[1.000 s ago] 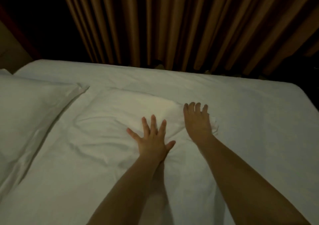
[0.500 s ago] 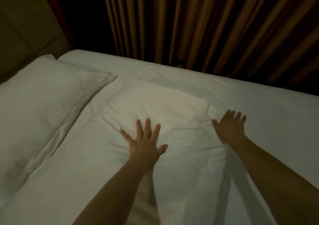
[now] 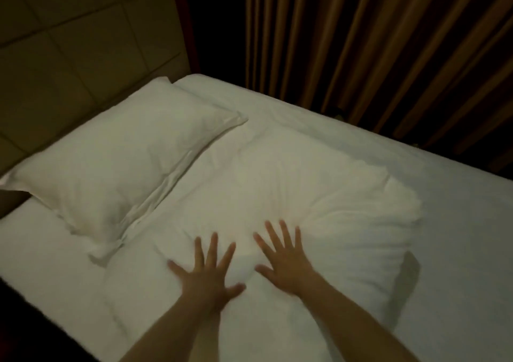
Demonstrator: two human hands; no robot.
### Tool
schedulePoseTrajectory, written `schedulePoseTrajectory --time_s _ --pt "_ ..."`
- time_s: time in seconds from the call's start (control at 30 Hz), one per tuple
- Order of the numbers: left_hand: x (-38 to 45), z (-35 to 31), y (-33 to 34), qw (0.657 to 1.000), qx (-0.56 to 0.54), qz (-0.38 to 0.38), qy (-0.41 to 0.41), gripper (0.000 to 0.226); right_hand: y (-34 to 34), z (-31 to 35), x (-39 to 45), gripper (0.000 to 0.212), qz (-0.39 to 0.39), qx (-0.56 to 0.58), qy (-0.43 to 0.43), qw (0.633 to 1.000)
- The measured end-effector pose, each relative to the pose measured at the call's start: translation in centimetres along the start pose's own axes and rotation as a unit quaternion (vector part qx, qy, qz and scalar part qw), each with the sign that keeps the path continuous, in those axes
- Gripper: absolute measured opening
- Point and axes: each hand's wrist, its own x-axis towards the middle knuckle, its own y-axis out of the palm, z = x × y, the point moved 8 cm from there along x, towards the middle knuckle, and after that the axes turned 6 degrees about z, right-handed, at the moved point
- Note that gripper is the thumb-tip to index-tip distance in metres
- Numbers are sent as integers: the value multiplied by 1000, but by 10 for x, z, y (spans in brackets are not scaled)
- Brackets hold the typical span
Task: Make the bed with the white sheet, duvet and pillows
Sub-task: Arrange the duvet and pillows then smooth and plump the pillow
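Note:
A white pillow (image 3: 116,164) lies at the head of the bed, against the headboard. Beside it a white duvet (image 3: 305,184) is bunched into a puffy, wrinkled mound on the white sheet (image 3: 458,222). My left hand (image 3: 205,272) and my right hand (image 3: 283,259) rest flat on the near edge of the duvet mound, fingers spread, side by side and holding nothing. Both forearms reach in from the bottom of the view.
A padded tan headboard (image 3: 69,56) stands at the upper left. Brown pleated curtains (image 3: 374,42) hang behind the far edge of the bed. The near left corner of the mattress (image 3: 41,264) drops into dark floor.
My right hand has moved left, close to my left hand, and both now press the near edge of the duvet. The view has swung left, showing more pillow and headboard.

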Motion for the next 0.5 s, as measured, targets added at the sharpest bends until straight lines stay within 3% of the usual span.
schedulePoseTrajectory --time_s 0.07,0.13,0.33,0.43,0.5 --pt "-7 13 -1 999 3 32 8 90 -2 4 4 73 21 -33 2 999" --pt "-14 29 -27 999 -1 33 1 90 -46 13 10 78 18 -83 -6 996" --pt "-10 122 -91 995 69 -59 -51 91 -144 104 57 74 -22 -104 -114 988" --pt "10 186 -138 991 13 -92 -97 98 -174 164 106 67 -62 -134 -165 975" --pt "32 224 -169 988 -20 -110 -110 102 -187 200 144 77 -49 -160 -184 969"
